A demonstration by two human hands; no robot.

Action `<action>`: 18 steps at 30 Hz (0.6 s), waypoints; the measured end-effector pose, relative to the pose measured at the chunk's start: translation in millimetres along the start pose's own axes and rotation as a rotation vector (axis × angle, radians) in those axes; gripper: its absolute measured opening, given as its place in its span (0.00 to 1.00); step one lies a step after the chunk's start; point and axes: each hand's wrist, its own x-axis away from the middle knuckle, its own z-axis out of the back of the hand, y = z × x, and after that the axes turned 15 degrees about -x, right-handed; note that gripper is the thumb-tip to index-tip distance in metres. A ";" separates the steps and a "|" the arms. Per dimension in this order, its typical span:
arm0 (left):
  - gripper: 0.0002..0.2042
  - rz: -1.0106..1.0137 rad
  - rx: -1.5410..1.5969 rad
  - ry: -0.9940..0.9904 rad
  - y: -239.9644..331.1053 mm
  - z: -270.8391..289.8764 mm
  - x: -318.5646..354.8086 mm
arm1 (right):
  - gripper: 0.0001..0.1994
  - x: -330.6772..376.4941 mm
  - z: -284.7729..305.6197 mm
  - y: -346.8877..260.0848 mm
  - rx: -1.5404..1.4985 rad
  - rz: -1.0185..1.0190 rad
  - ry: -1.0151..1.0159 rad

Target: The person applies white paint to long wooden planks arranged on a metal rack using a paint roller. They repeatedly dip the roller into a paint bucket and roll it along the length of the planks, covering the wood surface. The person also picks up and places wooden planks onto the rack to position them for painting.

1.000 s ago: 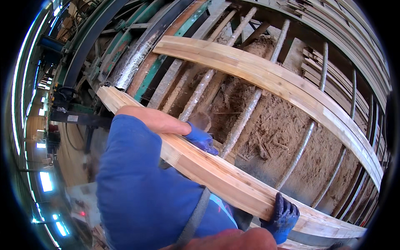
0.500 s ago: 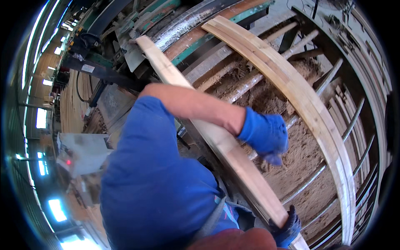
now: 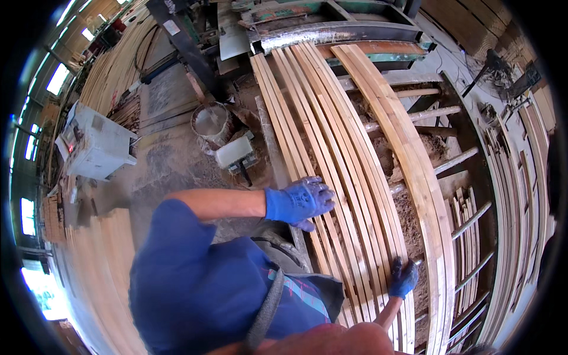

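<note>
Strips spread vs. prev | hands: L atop, R @ R edge

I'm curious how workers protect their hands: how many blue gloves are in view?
2: one blue glove on the left hand, over the row of wooden strips; the other on the right hand, at that row's right edge. Neither is hidden.

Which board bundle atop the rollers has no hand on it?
The rightmost bundle: a gap separates it from strips under the left hand and right hand.
</note>
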 end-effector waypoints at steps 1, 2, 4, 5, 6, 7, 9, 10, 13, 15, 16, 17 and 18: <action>0.37 0.039 -0.004 0.016 9.6 -6.9 3.6 | 0.30 2.4 1.7 -2.3 -0.010 -0.045 -0.023; 0.37 0.074 0.007 0.020 19.3 -13.1 6.8 | 0.30 7.4 3.4 -4.5 -0.018 -0.075 -0.050; 0.37 0.143 0.139 0.111 27.6 -23.8 14.8 | 0.32 17.4 3.8 -10.7 -0.049 -0.045 -0.045; 0.37 0.253 0.147 0.187 26.6 -29.5 20.6 | 0.33 23.1 2.6 -14.8 -0.003 -0.064 -0.040; 0.36 0.352 0.174 0.243 22.0 -35.8 29.1 | 0.33 29.2 3.7 -18.8 -0.001 -0.078 -0.131; 0.35 0.455 0.191 0.309 12.7 -43.4 39.4 | 0.33 34.1 4.4 -24.1 0.015 -0.108 -0.206; 0.33 0.713 0.302 0.372 -19.3 -62.8 68.6 | 0.32 39.4 11.4 -36.8 0.094 -0.076 -0.279; 0.32 0.854 0.338 0.381 -38.9 -74.9 83.6 | 0.31 36.3 18.6 -43.6 0.107 -0.094 -0.302; 0.28 1.074 1.064 0.747 -110.5 -116.5 111.5 | 0.30 17.2 40.9 -68.5 0.213 -0.097 -0.398; 0.22 1.140 0.782 0.643 -168.4 -140.6 125.2 | 0.26 -7.1 48.2 -88.2 0.079 -0.092 -0.467; 0.24 1.212 0.603 0.715 -199.0 -150.3 123.4 | 0.25 -20.6 46.0 -99.3 -0.006 -0.083 -0.465; 0.25 1.230 0.867 0.711 -229.8 -158.5 124.7 | 0.24 -34.0 39.8 -112.1 -0.091 -0.076 -0.461; 0.27 1.286 1.064 0.627 -259.6 -164.8 125.1 | 0.21 -52.0 27.5 -126.5 -0.234 -0.035 -0.501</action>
